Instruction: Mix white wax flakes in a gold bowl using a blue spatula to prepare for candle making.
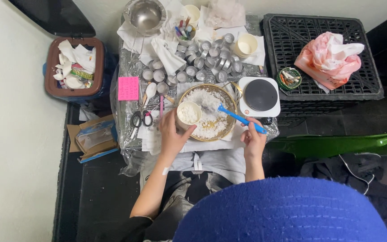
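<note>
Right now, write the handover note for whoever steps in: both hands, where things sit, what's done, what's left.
Left hand: grips a paper cup part filled with white flakes, held over the near edge of the bowl.
Right hand: holds a blue spatula, its tip in the flakes in the bowl.
Around: hot plate right of the bowl, nothing on it; many small tins behind the bowl, none visibly filled; scissors to the left.
Done: some flakes are in the cup.
Left: cup not full; most flakes are in the bowl.
</note>
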